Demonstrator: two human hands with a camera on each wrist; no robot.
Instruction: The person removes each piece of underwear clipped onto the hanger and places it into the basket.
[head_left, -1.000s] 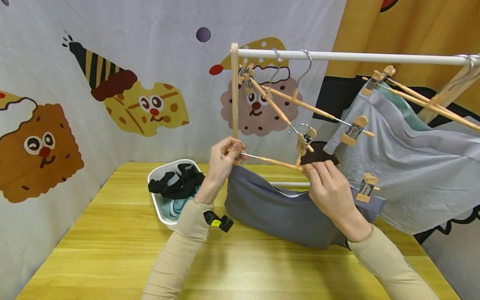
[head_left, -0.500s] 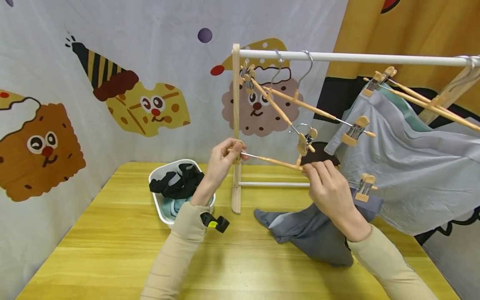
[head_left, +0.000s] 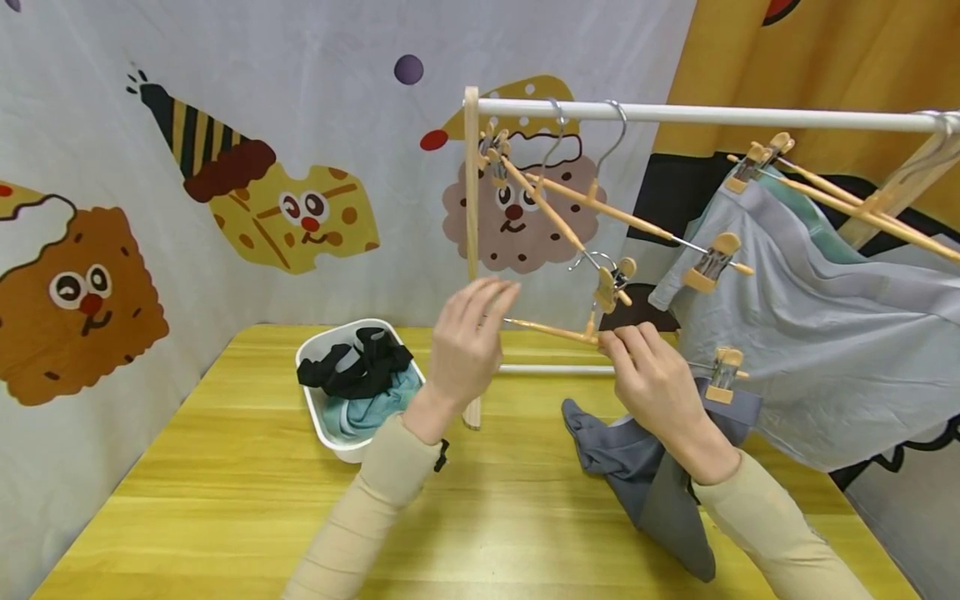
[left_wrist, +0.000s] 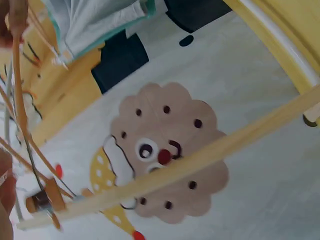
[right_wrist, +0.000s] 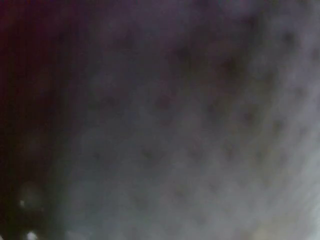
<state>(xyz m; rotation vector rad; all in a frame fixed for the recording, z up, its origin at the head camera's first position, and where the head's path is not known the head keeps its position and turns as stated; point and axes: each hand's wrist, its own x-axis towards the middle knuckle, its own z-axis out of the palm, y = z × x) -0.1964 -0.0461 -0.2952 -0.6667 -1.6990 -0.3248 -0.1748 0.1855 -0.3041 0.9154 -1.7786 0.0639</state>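
Observation:
My right hand grips the middle of a wooden clip hanger below the rack's rail. A grey garment with a waistband hangs from the hanger's right clip, its loose side drooping onto the table. At the hanger's left end, my left hand has its fingers raised and extended, hiding that end in the head view. In the left wrist view, a clip on the hanger shows beside the left hand, with no cloth in it. The right wrist view is dark, blurred grey.
A white rack rail on a wooden post carries two bare clip hangers. Light grey clothing hangs at right, with a teal piece behind. A white basket of black and teal cloth stands left on the wooden table.
The grey garment's left side has come off the hanger's left end and dropped toward the right onto the table. My left hand has let go of the left clip. The right hand keeps its grip.

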